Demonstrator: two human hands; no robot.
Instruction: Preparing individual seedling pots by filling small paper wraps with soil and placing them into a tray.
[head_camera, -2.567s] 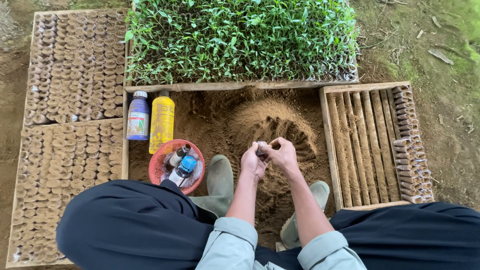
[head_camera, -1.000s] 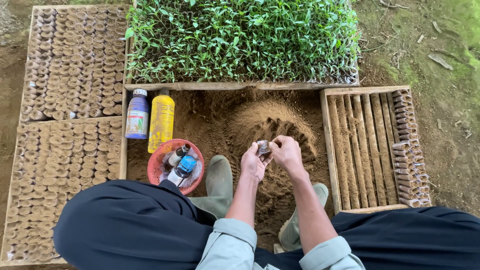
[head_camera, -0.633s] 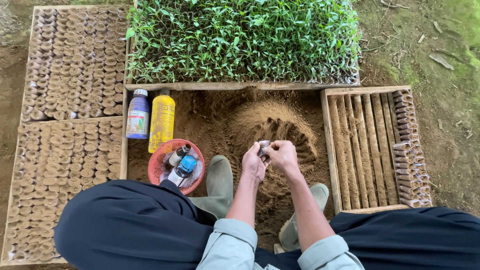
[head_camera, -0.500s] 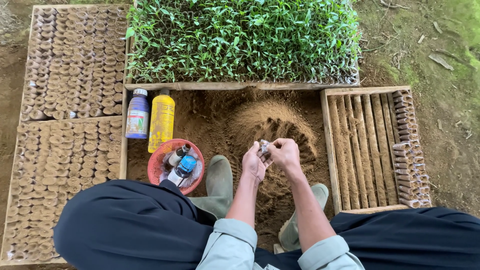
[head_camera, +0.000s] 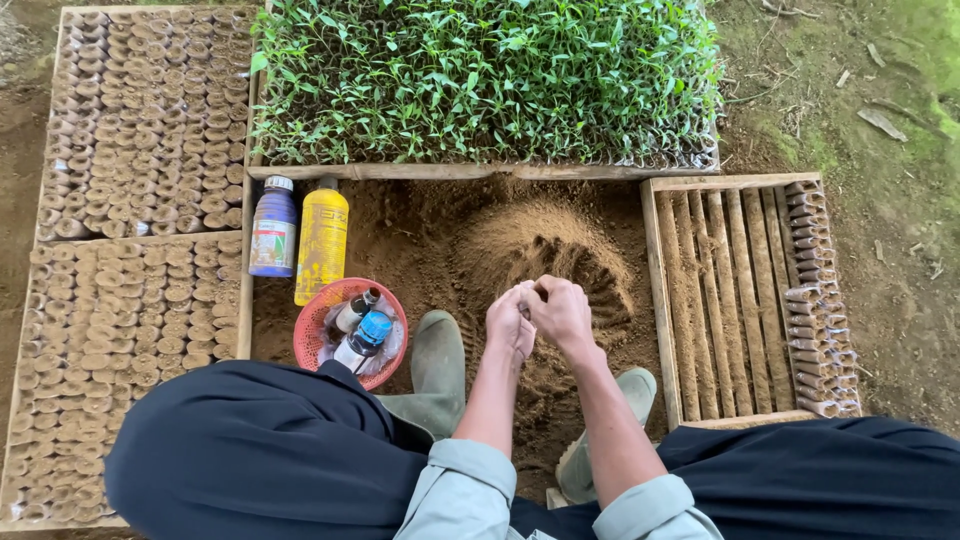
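1. Below my head camera, at about 6 o'clock of the frame, my left hand (head_camera: 510, 325) and right hand (head_camera: 562, 312) are pressed together over the soil mound (head_camera: 545, 250). The fingers of both are curled in, pinching something small between them that I cannot make out.
2. That mound of loose brown soil sits at the centre, just past my knuckles toward 12 o'clock, with finger grooves raked down its side.
3. My green rubber boots (head_camera: 438, 372) rest on the dirt, one at 9 o'clock of the hands and one at 5 o'clock.
4. At 9 o'clock, a red basket (head_camera: 318, 330) holds small bottles (head_camera: 365, 332), one with a blue cap.
5. Just beyond it toward 11 o'clock stand a blue bottle (head_camera: 273, 228) and a yellow bottle (head_camera: 322, 240), side by side.
6. At 12 o'clock, a wooden tray of green seedlings (head_camera: 485, 80).
7. At 3 o'clock, a slatted wooden tray (head_camera: 715, 300) has filled soil pots (head_camera: 818, 300) lined along its far side.
8. At 9 to 11 o'clock, trays of packed soil pots (head_camera: 130, 250) lie in dense rows.
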